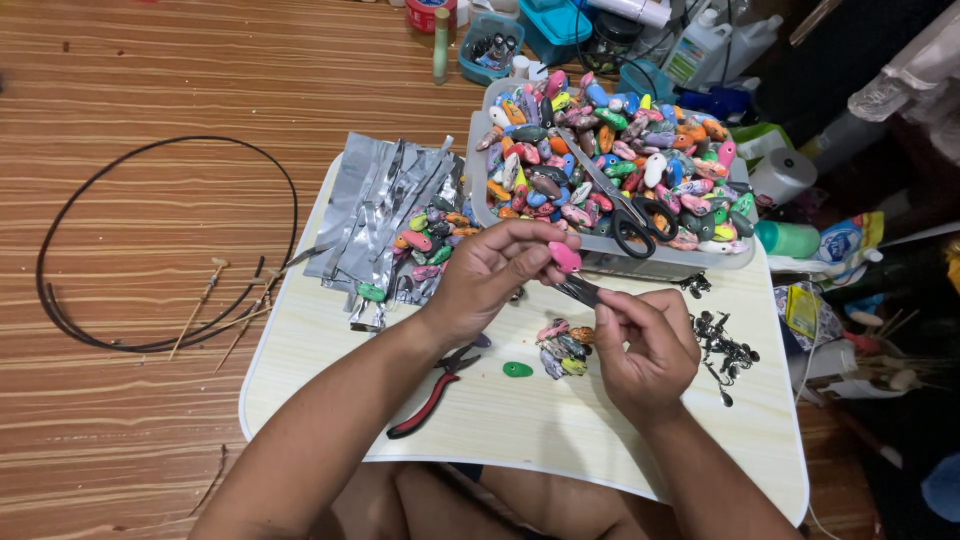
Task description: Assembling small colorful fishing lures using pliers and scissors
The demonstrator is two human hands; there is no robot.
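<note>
Seated at a pale tabletop point(600, 440) laid over a striped wooden floor point(130, 80), knees tucked beneath the near edge

At twelve to one o'clock, a grey tray point(478, 170) heaped with small painted lure bodies point(600, 150) in pink, green, orange, black and white; seemingly kept close as the stock to draw from. Across the heap, black-handled scissors point(628, 215), blades pointing up toward eleven o'clock, parked within easy reach

At ten o'clock, a fan of silver foil packets point(385, 205), with more painted bodies spilled along its right edge. Out on the floor at nine o'clock, a loop of dark cable point(60, 240) with a few thin sticks lying by it

Left hand point(490, 275) at centre, fingers closed around a pink lure body point(565, 257), raised clear of the tabletop and turned toward the other hand. Right hand point(648, 345) just at four o'clock of it, fingers pinched on a thin dark strip point(578, 290) that runs up to the pink piece; probably steadied between both hands for fine work

Below the left wrist, at seven o'clock, red-handled pliers point(430, 395) lying flat. Between the hands, a small cluster of finished-looking bodies point(562, 348) and one green piece point(517, 369) lying apart. At three o'clock, a scatter of dark metal hooks point(725, 350)
</note>
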